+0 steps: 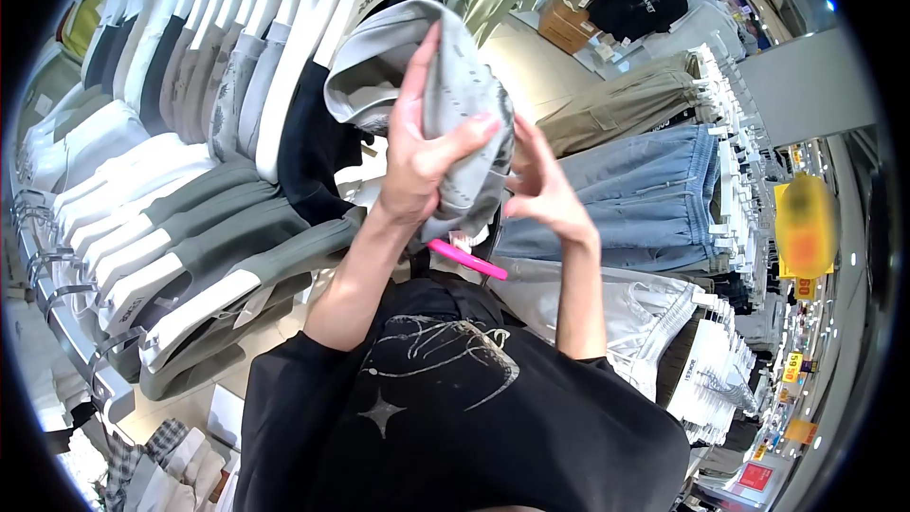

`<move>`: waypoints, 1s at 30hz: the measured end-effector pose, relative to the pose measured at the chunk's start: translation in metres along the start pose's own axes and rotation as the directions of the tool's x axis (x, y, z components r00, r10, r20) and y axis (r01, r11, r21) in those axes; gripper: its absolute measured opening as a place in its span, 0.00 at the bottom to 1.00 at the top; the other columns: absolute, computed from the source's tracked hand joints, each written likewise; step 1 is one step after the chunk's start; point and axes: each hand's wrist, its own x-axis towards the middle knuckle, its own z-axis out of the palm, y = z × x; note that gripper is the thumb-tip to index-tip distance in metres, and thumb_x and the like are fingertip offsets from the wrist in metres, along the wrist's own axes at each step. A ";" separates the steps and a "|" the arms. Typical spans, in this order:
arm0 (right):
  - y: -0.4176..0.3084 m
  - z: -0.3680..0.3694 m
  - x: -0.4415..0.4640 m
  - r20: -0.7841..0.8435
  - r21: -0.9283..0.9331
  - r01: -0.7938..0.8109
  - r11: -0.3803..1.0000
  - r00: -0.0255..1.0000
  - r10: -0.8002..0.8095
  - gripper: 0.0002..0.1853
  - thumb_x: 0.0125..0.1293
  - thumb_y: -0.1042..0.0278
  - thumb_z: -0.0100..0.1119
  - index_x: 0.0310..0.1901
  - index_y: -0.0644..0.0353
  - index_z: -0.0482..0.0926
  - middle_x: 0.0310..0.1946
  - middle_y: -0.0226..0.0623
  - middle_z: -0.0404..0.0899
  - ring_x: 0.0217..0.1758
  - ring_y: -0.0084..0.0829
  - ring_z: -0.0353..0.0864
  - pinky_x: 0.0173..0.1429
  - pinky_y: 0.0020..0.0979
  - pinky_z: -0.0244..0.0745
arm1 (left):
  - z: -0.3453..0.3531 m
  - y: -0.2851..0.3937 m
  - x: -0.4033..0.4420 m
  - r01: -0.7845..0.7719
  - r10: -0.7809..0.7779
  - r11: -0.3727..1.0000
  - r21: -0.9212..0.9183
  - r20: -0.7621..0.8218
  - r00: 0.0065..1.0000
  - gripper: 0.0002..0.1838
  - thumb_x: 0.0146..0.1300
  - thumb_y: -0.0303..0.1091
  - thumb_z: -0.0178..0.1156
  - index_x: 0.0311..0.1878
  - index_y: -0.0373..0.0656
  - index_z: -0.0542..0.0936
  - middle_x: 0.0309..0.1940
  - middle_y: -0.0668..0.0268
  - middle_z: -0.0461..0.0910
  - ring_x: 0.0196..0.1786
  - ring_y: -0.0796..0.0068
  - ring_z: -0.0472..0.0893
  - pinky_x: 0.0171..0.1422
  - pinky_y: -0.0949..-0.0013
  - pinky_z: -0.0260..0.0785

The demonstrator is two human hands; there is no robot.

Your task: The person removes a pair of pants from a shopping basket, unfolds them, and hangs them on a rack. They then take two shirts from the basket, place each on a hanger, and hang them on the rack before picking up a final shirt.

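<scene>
My left hand (417, 147) is closed around a bunched grey garment (460, 85) with dark speckles, thumb across its front and index finger stretched up along it. The kind of garment cannot be made out in its folds. My right hand (553, 192) is at the garment's right edge, thumb and fingers apart; some fingertips are partly hidden along the cloth. Below the bundle, a bright pink bar (468, 259) sticks out in front of my black shirt (445, 398); its upper end is hidden.
Shirts on white hangers (275, 85) fill the rack on the left, above a metal rail (71, 322). Blue denim trousers (616, 194) and olive trousers (621, 109) hang close on the right. A brown cardboard box (566, 24) stands at the back.
</scene>
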 end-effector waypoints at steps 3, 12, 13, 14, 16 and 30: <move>0.013 0.031 0.009 -0.172 -0.295 -0.015 0.956 0.984 -0.038 0.38 0.66 0.77 0.68 0.76 0.64 0.64 0.67 0.42 0.76 0.68 0.31 0.75 0.70 0.34 0.73 | 0.013 0.002 0.000 -0.046 0.034 0.991 0.127 0.096 0.995 0.48 0.63 0.20 0.67 0.84 0.37 0.53 0.64 0.58 0.77 0.63 0.71 0.80 0.72 0.66 0.70; 0.005 -0.001 0.028 -0.322 0.199 0.217 0.956 0.935 -0.146 0.27 0.75 0.73 0.57 0.73 0.70 0.68 0.68 0.44 0.78 0.69 0.35 0.79 0.75 0.37 0.72 | -0.020 0.009 -0.013 -0.271 0.327 0.783 0.560 0.001 0.945 0.27 0.75 0.21 0.54 0.76 0.32 0.68 0.62 0.56 0.81 0.62 0.72 0.80 0.72 0.67 0.68; 0.010 -0.015 0.026 -0.299 0.306 0.212 0.928 0.947 -0.118 0.28 0.74 0.74 0.56 0.73 0.70 0.68 0.68 0.46 0.78 0.69 0.39 0.80 0.75 0.40 0.73 | -0.021 0.012 -0.019 -0.279 0.428 0.663 0.695 -0.046 0.903 0.23 0.74 0.19 0.54 0.71 0.33 0.72 0.56 0.57 0.83 0.58 0.73 0.82 0.67 0.69 0.71; 0.015 -0.025 0.025 -0.285 0.344 0.223 0.912 0.950 -0.126 0.26 0.76 0.70 0.51 0.73 0.70 0.68 0.68 0.50 0.78 0.69 0.41 0.80 0.75 0.43 0.74 | -0.024 0.011 -0.022 -0.257 0.486 0.585 0.769 -0.079 0.870 0.25 0.70 0.19 0.59 0.70 0.36 0.74 0.58 0.59 0.82 0.59 0.71 0.80 0.63 0.67 0.71; 0.005 -0.022 0.024 -0.232 0.590 0.230 0.774 0.966 -0.110 0.24 0.78 0.72 0.47 0.71 0.71 0.69 0.67 0.52 0.78 0.68 0.42 0.80 0.74 0.43 0.76 | -0.028 0.009 -0.023 -0.138 0.512 0.291 0.947 -0.032 0.858 0.30 0.65 0.21 0.65 0.71 0.40 0.74 0.63 0.60 0.79 0.61 0.66 0.77 0.63 0.64 0.70; 0.024 -0.021 0.022 0.088 0.770 -0.025 0.638 0.994 -0.067 0.28 0.85 0.52 0.39 0.69 0.71 0.72 0.63 0.48 0.82 0.65 0.40 0.83 0.73 0.43 0.75 | -0.071 -0.035 -0.035 0.366 -0.354 0.920 0.139 -0.106 0.929 0.16 0.73 0.28 0.64 0.60 0.32 0.81 0.47 0.63 0.88 0.50 0.82 0.85 0.58 0.76 0.75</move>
